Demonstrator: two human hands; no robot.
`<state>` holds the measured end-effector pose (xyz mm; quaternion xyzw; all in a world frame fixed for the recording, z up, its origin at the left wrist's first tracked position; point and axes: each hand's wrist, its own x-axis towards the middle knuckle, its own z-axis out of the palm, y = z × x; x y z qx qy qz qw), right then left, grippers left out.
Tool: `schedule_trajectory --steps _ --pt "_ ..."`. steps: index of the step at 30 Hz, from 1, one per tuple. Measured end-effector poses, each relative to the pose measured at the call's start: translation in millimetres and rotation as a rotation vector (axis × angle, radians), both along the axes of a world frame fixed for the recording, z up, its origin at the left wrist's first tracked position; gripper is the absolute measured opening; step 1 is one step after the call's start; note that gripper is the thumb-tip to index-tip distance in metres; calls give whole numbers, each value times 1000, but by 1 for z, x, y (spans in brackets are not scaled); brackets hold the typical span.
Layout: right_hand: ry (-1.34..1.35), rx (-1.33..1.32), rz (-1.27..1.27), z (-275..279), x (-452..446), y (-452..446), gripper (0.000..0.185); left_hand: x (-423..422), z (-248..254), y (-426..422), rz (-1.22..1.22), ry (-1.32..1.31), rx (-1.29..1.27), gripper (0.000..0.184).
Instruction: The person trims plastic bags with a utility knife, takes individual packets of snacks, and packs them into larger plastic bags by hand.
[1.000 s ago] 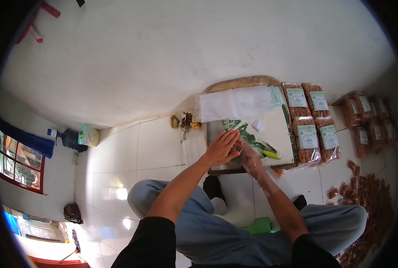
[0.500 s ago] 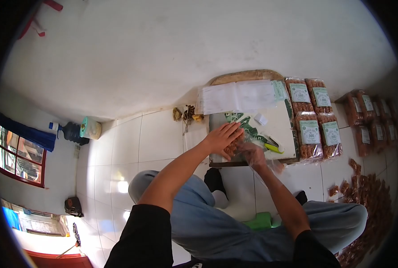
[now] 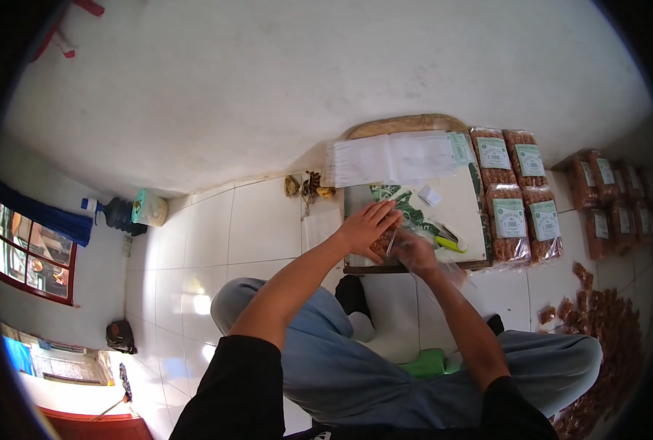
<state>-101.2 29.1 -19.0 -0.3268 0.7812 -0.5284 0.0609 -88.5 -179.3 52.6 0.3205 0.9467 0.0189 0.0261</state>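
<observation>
A clear plastic bag of brown snacks (image 3: 383,243) lies at the front of the low table (image 3: 455,198), partly hidden under my hands. My left hand (image 3: 367,228) spans it from above, fingers along the far side and thumb on the near side, holding it in place. At the bag's right end, my right hand (image 3: 417,254) is closed on the loose clear plastic, slightly blurred. Just right of that hand lies a yellow-green cutter (image 3: 449,243). A small white stack of paper (image 3: 429,195) sits behind it.
Flat clear bags (image 3: 392,158) lie along the table's back edge. Filled, labelled packs (image 3: 509,222) stand at its right, with more packs (image 3: 611,198) beyond. Loose small brown packets (image 3: 605,330) are heaped on the floor at right. A green object (image 3: 425,363) lies between my legs.
My right hand has shifted slightly, and more of the bag's shiny plastic edge shows between my hands. My left hand stays on the bag.
</observation>
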Motion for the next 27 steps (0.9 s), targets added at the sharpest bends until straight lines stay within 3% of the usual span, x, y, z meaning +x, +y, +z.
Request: schedule_trajectory --steps 4,6,9,12,16,18,21,27 --pt "14 56 -72 17 6 -1 48 2 0 1 18 -4 19 128" --pt "40 166 -31 15 4 -2 74 3 0 3 25 -11 15 128" --pt "195 109 -125 12 8 -7 74 4 -6 6 54 4 -11 130" --pt "145 184 -225 14 15 -14 68 6 -11 6 48 90 13 125" --pt "179 55 -113 7 8 -5 60 10 -1 8 65 66 -21 123" --pt "-167 193 -184 18 12 2 45 11 0 8 62 53 17 123" --pt "-168 165 -307 21 15 2 40 10 -5 5 26 86 32 124" --pt "66 123 -281 1 10 -10 43 9 -10 5 46 50 37 125"
